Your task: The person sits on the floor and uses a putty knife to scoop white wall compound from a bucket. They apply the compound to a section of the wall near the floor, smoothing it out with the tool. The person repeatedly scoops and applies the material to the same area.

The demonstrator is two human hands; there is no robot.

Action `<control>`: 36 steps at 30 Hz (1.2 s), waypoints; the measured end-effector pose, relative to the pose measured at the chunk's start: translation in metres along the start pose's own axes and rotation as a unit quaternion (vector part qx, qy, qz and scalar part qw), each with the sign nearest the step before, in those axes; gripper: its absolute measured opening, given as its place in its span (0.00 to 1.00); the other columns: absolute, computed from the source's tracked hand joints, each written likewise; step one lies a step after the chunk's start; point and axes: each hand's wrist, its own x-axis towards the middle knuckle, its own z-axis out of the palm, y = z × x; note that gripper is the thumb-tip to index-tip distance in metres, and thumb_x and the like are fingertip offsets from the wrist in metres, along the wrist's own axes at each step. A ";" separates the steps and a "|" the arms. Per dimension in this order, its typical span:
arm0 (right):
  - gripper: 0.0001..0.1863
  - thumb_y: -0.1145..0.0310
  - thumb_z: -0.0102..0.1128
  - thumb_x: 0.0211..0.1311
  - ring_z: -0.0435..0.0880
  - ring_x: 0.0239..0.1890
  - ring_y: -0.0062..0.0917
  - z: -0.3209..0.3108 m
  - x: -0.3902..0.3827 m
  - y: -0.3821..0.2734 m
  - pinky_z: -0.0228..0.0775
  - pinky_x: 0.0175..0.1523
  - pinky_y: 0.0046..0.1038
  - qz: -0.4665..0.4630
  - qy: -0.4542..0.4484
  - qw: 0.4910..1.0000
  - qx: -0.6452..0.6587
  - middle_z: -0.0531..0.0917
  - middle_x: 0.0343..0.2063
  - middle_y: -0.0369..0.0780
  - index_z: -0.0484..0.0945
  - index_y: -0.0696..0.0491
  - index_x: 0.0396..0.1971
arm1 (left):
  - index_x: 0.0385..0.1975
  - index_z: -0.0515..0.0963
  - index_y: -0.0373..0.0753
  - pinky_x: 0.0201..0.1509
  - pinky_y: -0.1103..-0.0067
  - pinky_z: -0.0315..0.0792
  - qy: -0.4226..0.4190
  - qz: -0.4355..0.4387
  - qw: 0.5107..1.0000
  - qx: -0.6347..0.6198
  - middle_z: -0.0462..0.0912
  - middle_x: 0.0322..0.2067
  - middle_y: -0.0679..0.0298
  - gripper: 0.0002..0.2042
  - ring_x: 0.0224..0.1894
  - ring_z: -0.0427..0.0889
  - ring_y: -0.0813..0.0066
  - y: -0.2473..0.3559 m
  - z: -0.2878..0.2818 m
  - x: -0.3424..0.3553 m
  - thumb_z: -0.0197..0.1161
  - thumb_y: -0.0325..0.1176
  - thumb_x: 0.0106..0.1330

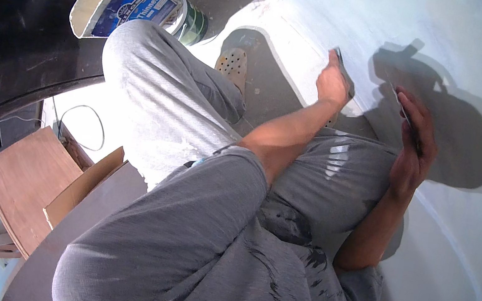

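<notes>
My left hand (331,88) is out in front near the foot of a pale wall (461,34), closed around a thin, dark, flat scraper (346,76) seen nearly edge-on. To its right, my right hand (417,140) is raised beside the wall. Its fingers lie along a second thin flat scraper (400,106), also edge-on, with its thumb side turned away. The palm hides most of that scraper. Both scrapers appear apart from the wall, though the angle makes this hard to judge. Shadows of my hands and arms fall across the wall.
At upper left stand a cut-open container with a blue label (135,4) and a round bucket (193,24). My bent legs (155,93) and a clog (232,64) fill the middle. Brown boards (31,180) and a thin cable (85,107) lie at left.
</notes>
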 end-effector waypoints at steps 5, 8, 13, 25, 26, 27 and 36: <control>0.22 0.84 0.47 0.56 0.77 0.59 0.32 -0.001 0.000 -0.003 0.64 0.66 0.32 0.011 0.004 1.000 0.000 0.82 0.52 0.45 0.83 0.56 0.48 | 0.66 0.67 0.36 0.51 0.60 0.76 -0.094 0.022 0.995 0.031 0.84 0.37 0.43 0.33 0.44 0.84 0.45 -0.021 0.011 -0.017 0.60 0.22 0.55; 0.23 0.84 0.48 0.54 0.78 0.59 0.32 0.000 0.003 -0.007 0.65 0.66 0.31 0.008 -0.006 1.000 -0.002 0.82 0.52 0.45 0.84 0.57 0.48 | 0.61 0.72 0.35 0.52 0.62 0.76 0.051 0.000 0.998 0.032 0.84 0.40 0.43 0.29 0.46 0.83 0.44 -0.066 0.020 0.020 0.61 0.23 0.54; 0.23 0.83 0.49 0.51 0.79 0.57 0.33 0.000 0.001 -0.006 0.65 0.65 0.31 0.012 -0.003 1.000 -0.014 0.82 0.51 0.44 0.84 0.57 0.47 | 0.59 0.74 0.32 0.57 0.65 0.75 0.142 -0.069 0.986 0.054 0.84 0.46 0.44 0.26 0.51 0.83 0.52 -0.073 -0.046 0.105 0.61 0.23 0.56; 0.20 0.77 0.51 0.53 0.81 0.55 0.33 0.005 0.005 -0.002 0.70 0.61 0.32 0.008 -0.008 0.999 -0.032 0.84 0.49 0.44 0.85 0.55 0.45 | 0.58 0.77 0.41 0.54 0.66 0.78 0.132 -0.107 0.984 0.062 0.85 0.46 0.51 0.25 0.50 0.84 0.55 -0.067 -0.066 0.158 0.61 0.24 0.56; 0.20 0.77 0.51 0.53 0.81 0.55 0.33 0.005 0.004 -0.002 0.70 0.61 0.32 0.010 -0.006 0.999 -0.033 0.84 0.49 0.44 0.85 0.55 0.45 | 0.58 0.77 0.41 0.54 0.66 0.78 0.140 -0.109 0.982 0.058 0.85 0.46 0.51 0.26 0.49 0.84 0.55 -0.068 -0.062 0.159 0.61 0.24 0.56; 0.20 0.76 0.51 0.53 0.81 0.54 0.33 0.005 0.005 -0.001 0.70 0.61 0.32 0.010 -0.005 0.999 -0.033 0.84 0.49 0.44 0.85 0.55 0.45 | 0.59 0.77 0.41 0.54 0.66 0.78 0.150 -0.110 0.981 0.054 0.85 0.45 0.51 0.26 0.49 0.85 0.54 -0.069 -0.059 0.160 0.61 0.23 0.56; 0.24 0.68 0.51 0.46 0.81 0.54 0.35 0.002 0.000 0.000 0.69 0.62 0.33 0.044 0.006 0.997 -0.068 0.84 0.49 0.45 0.86 0.57 0.44 | 0.59 0.72 0.26 0.53 0.68 0.76 0.152 -0.052 0.987 -0.006 0.83 0.45 0.39 0.25 0.48 0.84 0.49 -0.072 -0.036 0.155 0.57 0.20 0.57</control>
